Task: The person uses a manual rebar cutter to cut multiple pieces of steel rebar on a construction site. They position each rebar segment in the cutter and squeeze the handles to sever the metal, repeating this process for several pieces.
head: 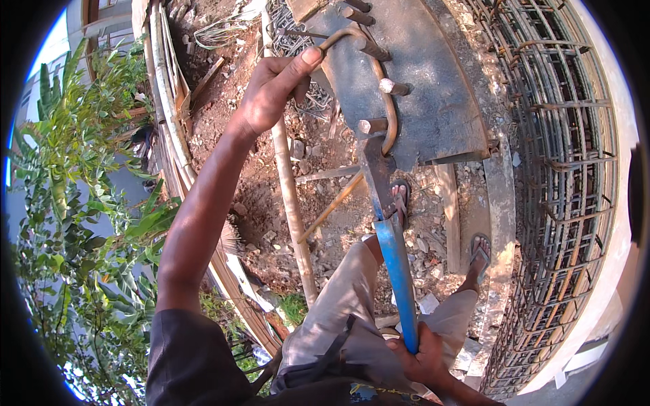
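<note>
My left hand (277,91) pinches one end of a bent steel rod (390,109) between thumb and fingers. That rod runs among several upright metal pegs (373,125) on a dark-topped bench (442,116). In my right hand (425,358), low and close to my body, is the end of the blue handle of a bar-bending lever (398,274). The lever's flat, rusty metal head (376,167) lies at the near edge of the bench, close to the rod's lower bend and the nearest peg. Whether head and rod touch is unclear.
Long steel reinforcement cages (563,167) lie along the right. A bamboo pole (287,177) crosses left of my legs, near a heap of bent steel pieces (315,99). A wooden post (448,218) stands below the bench. Stony soil (269,238) surrounds my sandalled feet.
</note>
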Available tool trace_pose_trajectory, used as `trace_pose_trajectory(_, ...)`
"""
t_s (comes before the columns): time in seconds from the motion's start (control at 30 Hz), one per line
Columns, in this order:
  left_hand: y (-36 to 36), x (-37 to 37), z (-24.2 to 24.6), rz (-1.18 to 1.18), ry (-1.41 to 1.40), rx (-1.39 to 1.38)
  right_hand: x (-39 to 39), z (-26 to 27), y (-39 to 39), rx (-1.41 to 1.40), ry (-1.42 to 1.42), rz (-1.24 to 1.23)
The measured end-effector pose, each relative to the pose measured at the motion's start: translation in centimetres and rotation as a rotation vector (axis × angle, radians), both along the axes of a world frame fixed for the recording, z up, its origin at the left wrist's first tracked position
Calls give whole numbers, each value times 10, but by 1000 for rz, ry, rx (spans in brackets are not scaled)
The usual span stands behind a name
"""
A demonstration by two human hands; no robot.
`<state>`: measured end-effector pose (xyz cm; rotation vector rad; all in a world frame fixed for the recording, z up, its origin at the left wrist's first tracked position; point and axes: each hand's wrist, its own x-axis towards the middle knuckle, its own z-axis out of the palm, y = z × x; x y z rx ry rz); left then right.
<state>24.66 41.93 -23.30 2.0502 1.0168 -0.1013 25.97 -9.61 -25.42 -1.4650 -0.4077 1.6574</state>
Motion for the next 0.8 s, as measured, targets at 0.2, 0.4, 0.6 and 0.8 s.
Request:
trace_pose_trajectory(0.2, 1, 4, 2, 32, 2, -115, -108, -2, 55, 60, 236, -299)
trace_pose_trajectory(0.4, 4, 20, 12, 71, 33, -287, -197, 64, 112, 106, 507, -633)
trace_pose_trajectory(0.6, -15, 5, 34, 202, 70, -153, -112, 14, 55, 163, 209, -480)
trace_pose_trajectory(0.8, -33, 15, 68, 202, 236, 7, -49, 19, 27, 77, 206, -386)
